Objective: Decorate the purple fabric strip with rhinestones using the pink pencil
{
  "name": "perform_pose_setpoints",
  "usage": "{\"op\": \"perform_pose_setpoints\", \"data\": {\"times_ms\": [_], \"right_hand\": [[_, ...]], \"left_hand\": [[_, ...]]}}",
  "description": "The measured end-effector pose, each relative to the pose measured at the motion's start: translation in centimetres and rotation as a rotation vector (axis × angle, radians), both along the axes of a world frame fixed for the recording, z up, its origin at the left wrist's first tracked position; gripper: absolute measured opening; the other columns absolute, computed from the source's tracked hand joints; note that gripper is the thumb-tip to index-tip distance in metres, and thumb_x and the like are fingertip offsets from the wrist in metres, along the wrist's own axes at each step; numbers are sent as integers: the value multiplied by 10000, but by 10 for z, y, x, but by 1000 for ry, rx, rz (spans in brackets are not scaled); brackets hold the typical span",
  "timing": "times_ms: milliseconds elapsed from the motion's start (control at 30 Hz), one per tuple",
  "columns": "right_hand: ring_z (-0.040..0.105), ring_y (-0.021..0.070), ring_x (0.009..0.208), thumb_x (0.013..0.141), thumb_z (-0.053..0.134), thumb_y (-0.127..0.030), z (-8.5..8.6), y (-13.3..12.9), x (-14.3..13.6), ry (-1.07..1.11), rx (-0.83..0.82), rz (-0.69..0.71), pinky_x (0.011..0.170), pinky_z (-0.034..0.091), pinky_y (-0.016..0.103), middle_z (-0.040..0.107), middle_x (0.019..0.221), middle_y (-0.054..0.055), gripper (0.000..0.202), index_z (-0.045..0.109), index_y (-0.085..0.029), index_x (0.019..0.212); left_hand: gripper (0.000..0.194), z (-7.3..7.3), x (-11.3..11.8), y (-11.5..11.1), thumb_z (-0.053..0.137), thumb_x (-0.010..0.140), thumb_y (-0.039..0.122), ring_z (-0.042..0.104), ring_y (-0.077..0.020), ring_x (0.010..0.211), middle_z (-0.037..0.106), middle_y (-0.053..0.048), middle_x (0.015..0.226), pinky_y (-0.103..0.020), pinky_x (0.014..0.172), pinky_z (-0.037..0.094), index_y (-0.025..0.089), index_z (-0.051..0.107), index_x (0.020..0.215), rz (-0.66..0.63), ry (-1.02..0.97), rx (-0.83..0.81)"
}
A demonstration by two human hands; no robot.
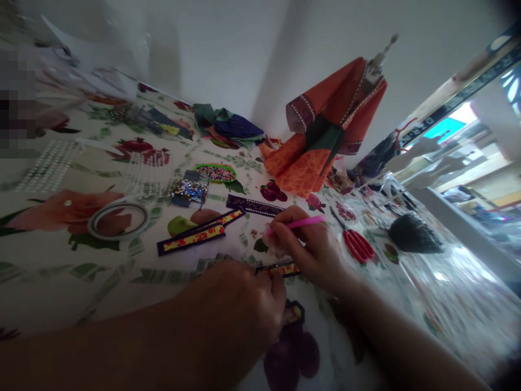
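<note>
My right hand (311, 247) is closed around a slim pink pen-like stick (307, 221), its lower end near small gold-coloured bits (254, 233) on the cloth. Below it, a dark-edged fabric strip (290, 269) with a yellow and red pattern lies across the table. The curled fingers of my left hand (244, 301) grip this strip at its near side; their tips are partly hidden. Two similar patterned strips (193, 239) lie crossed to the left. Farther back is a dark strip with a white beaded line (256, 206).
On the printed tablecloth (163, 298) are a tape roll (93, 224), pearl strands (49, 165), a packet of shiny stones (189, 190) and a green tray of colourful beads (215, 173). Red-handled scissors (358, 244) lie right. Behind stands a small orange dress (301, 168); a black bundle (415, 233) is far right.
</note>
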State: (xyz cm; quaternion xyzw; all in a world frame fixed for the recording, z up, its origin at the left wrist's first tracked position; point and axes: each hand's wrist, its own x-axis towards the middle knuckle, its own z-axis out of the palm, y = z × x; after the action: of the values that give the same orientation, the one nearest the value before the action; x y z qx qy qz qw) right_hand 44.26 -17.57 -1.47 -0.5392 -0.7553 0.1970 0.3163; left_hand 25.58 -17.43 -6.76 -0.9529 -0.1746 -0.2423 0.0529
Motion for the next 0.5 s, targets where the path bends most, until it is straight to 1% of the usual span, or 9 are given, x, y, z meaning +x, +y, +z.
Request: {"op": "perform_pose_setpoints", "data": {"times_ms": [100, 233, 300, 400, 500], "right_hand": [[663, 93, 669, 1067, 567, -246, 1, -1, 1, -1, -3, -6, 613, 503, 211, 684, 810, -25, 137, 634, -195, 959], [670, 118, 720, 1081, 550, -281, -1, 0, 5, 31, 21, -14, 636, 512, 240, 686, 841, -3, 186, 641, -200, 940], [670, 125, 737, 1088, 538, -300, -1, 0, 6, 52, 13, -14, 637, 511, 251, 684, 875, 8, 210, 642, -200, 934], [660, 120, 713, 1084, 550, -296, -2, -2, 5, 41, -33, -7, 631, 500, 255, 682, 853, -4, 175, 640, -202, 966], [658, 114, 719, 1080, 564, -289, -3, -3, 4, 28, -50, 20, 638, 497, 249, 675, 843, -17, 146, 630, -203, 982]], "left_hand": [[397, 2, -1, 0, 834, 806, 409, 540, -181, 470, 698, -28, 726, -376, 376, 325, 126, 747, 1072, -6, -19, 46], [417, 6, -2, 0, 840, 800, 369, 552, -187, 484, 700, -36, 741, -375, 368, 336, 109, 745, 1113, -23, 47, 54], [412, 6, -3, -1, 836, 804, 376, 560, -199, 487, 690, -34, 723, -384, 360, 350, 106, 749, 1103, -21, 41, 59], [384, 5, -3, -1, 829, 812, 366, 555, -200, 476, 696, -35, 732, -390, 360, 375, 112, 752, 1090, -7, 20, 37], [373, 5, -3, -2, 868, 761, 345, 555, -199, 473, 693, -35, 735, -381, 358, 373, 123, 755, 1039, 2, 31, 26]]}}
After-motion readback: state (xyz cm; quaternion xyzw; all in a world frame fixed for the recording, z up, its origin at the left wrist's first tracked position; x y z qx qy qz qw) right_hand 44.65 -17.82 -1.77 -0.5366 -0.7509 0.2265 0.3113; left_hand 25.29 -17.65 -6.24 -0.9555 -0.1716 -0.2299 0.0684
